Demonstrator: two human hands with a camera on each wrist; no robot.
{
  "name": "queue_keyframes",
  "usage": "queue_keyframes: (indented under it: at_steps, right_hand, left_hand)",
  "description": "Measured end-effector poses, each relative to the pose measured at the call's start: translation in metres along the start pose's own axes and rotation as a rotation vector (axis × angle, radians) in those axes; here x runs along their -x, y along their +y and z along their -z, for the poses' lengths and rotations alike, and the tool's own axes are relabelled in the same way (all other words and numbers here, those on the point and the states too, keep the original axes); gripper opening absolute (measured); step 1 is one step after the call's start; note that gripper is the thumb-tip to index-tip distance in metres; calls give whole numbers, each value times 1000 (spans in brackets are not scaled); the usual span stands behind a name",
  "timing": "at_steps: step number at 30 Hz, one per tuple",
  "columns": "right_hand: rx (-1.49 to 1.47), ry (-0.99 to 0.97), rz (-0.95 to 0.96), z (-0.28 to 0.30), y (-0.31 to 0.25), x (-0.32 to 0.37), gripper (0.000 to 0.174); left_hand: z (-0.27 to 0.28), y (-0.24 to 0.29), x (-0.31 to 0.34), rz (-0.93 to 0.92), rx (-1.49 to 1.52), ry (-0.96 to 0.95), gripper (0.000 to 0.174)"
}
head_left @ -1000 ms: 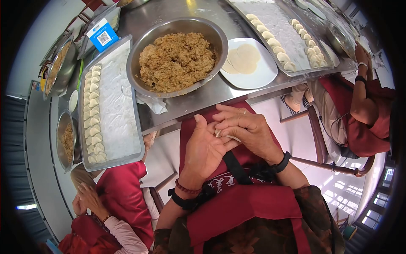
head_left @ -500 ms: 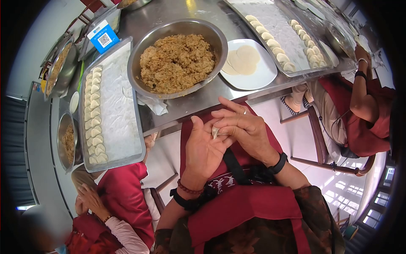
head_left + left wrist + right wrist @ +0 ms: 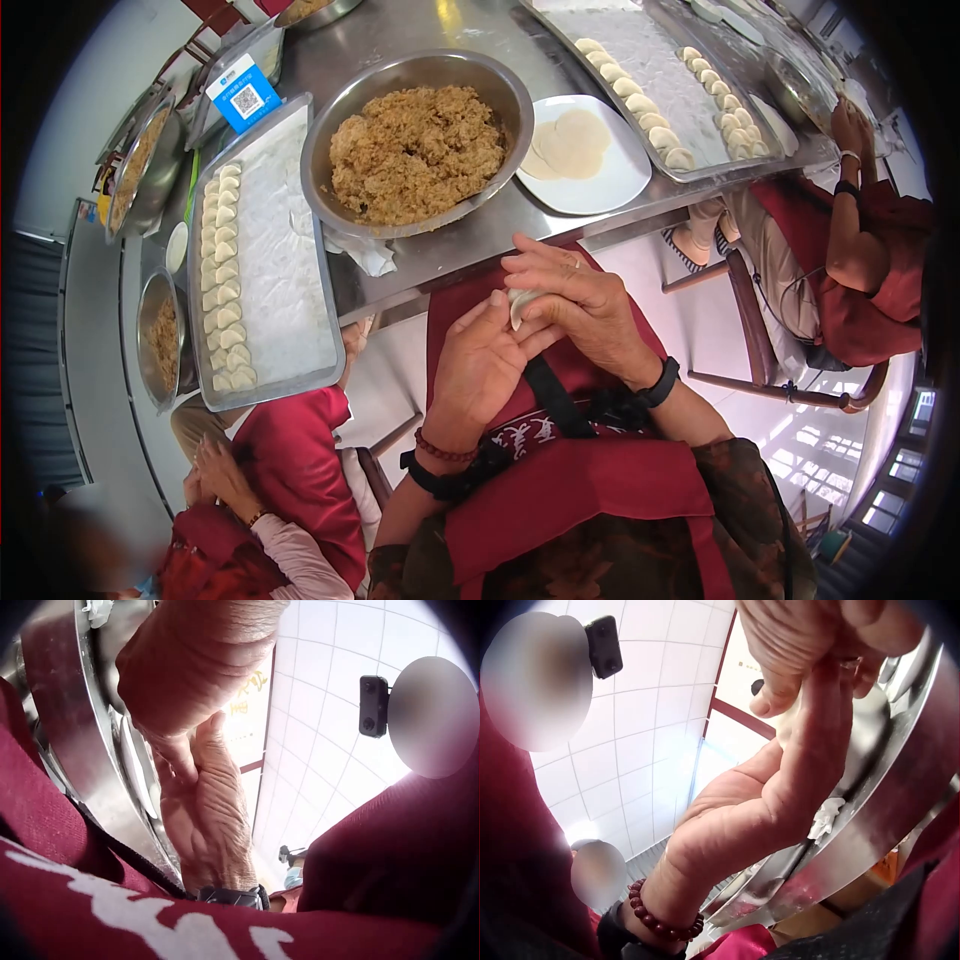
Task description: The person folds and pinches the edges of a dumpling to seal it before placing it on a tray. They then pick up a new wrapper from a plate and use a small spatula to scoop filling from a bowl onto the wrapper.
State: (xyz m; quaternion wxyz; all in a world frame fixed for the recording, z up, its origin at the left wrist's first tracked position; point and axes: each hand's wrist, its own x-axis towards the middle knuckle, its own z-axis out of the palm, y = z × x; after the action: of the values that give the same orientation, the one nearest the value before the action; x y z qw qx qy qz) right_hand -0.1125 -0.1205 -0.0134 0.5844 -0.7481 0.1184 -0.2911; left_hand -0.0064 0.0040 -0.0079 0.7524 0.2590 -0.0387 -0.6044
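Since 0.5 s ago the left hand has raised its thumb. It and the right hand each pinch the dumpling in a closed grip, just off the near edge of the bench. Likely soft, light, tearable — hold its rim.

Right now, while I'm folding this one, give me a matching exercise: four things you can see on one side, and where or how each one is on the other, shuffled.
Things:
1. dumpling
2. metal bowl
3. white plate
4. blue card

States:
A. holds flat round wrappers
B. heaped with brown filling
C. pinched between the left hand and right hand
D. bears a QR code

Pairs: 1-C, 2-B, 3-A, 4-D
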Motion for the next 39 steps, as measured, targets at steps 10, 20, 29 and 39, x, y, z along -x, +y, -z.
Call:
queue_keyframes:
  at_steps: [10, 20, 29, 39]
  right_hand:
    - [61, -55, 60, 6, -5, -1, 23]
    - [354, -81, 286, 11, 1, -2, 40]
    - [338, -14, 227, 11, -3, 0, 41]
    - [125, -77, 82, 9, -4, 0, 25]
  left_hand:
    - [6, -4, 0, 27, 68, -34, 34]
    - [9, -9, -1, 31, 255, -41, 38]
    - [10, -6, -2, 23, 282, -85, 40]
    - [11, -8, 1, -44, -13, -10, 40]
